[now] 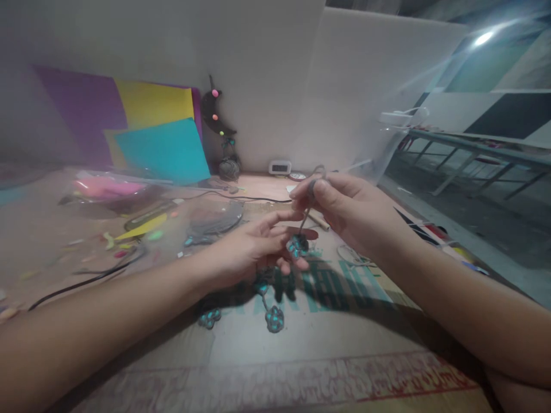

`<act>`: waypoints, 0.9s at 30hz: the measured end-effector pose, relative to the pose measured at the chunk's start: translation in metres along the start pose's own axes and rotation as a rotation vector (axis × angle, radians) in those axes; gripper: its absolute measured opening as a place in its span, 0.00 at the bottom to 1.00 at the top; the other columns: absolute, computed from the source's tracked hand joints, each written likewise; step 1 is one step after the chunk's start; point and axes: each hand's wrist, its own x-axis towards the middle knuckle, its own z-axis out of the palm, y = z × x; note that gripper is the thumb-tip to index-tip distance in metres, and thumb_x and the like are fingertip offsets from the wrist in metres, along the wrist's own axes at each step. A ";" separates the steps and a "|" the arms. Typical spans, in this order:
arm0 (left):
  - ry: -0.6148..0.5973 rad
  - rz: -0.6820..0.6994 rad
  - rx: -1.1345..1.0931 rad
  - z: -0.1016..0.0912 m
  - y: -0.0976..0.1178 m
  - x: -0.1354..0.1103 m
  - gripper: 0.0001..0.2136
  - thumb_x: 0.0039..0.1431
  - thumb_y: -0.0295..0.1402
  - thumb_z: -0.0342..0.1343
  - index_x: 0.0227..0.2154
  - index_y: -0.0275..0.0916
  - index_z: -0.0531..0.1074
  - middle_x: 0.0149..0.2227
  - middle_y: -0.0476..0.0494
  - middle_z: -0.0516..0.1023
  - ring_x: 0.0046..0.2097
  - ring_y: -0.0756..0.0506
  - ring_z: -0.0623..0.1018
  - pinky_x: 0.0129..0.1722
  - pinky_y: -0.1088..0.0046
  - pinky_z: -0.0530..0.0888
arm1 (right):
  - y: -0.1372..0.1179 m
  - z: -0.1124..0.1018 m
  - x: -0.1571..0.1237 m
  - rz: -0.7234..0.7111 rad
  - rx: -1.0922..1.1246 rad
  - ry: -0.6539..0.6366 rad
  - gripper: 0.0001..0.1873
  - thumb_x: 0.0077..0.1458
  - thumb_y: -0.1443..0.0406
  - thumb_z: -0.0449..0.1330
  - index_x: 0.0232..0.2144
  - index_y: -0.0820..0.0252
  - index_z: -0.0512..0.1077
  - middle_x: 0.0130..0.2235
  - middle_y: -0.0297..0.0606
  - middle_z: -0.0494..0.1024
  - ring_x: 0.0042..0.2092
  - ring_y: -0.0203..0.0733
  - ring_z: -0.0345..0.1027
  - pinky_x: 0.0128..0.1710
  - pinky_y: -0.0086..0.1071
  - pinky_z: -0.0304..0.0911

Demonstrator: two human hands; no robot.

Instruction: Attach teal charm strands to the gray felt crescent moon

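Pale wall [267, 74] behind a cluttered table [241, 353]. The right hand [346, 201] pinches a grey cord [305, 220]; the charm [297, 246] lies below that pinch, at the left hand's [241, 252] parted fingers, whose grip cannot be told. Cord adjustment appears in hand, seemingly calling next for steady tension.

dim overall, with a lamp [484, 38] glaring far right. soft shadows cross the near tabletop [310, 344]; the left side smears into blur.

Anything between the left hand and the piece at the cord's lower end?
Nothing visible: the grey-and-turquoise piece appears directly in front of the left hand, though whether they touch is unclear.
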 end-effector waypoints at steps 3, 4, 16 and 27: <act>-0.097 -0.015 0.005 -0.001 0.000 -0.002 0.20 0.64 0.29 0.56 0.58 0.45 0.65 0.59 0.34 0.71 0.37 0.49 0.81 0.30 0.75 0.71 | -0.003 0.002 -0.002 0.017 0.006 0.001 0.14 0.60 0.51 0.62 0.35 0.54 0.79 0.34 0.35 0.76 0.37 0.38 0.69 0.34 0.31 0.67; -0.124 -0.022 -0.004 -0.001 -0.001 -0.003 0.19 0.64 0.30 0.57 0.57 0.45 0.67 0.57 0.35 0.71 0.37 0.49 0.80 0.30 0.75 0.71 | -0.004 0.002 -0.002 0.021 0.003 0.006 0.15 0.59 0.51 0.62 0.36 0.53 0.79 0.34 0.35 0.76 0.37 0.39 0.69 0.33 0.31 0.67; 0.027 0.033 0.110 -0.007 -0.010 0.006 0.17 0.54 0.38 0.68 0.42 0.35 0.74 0.33 0.46 0.77 0.32 0.51 0.76 0.35 0.74 0.71 | 0.000 -0.006 0.002 -0.052 -0.064 0.033 0.13 0.61 0.54 0.61 0.36 0.54 0.80 0.35 0.35 0.79 0.40 0.38 0.71 0.44 0.33 0.65; 0.144 0.087 0.244 0.004 -0.003 0.001 0.10 0.52 0.34 0.67 0.36 0.36 0.78 0.30 0.48 0.78 0.31 0.51 0.75 0.36 0.73 0.70 | 0.003 -0.012 0.005 -0.072 -0.120 0.066 0.14 0.61 0.54 0.61 0.36 0.56 0.80 0.35 0.36 0.79 0.40 0.40 0.71 0.46 0.36 0.64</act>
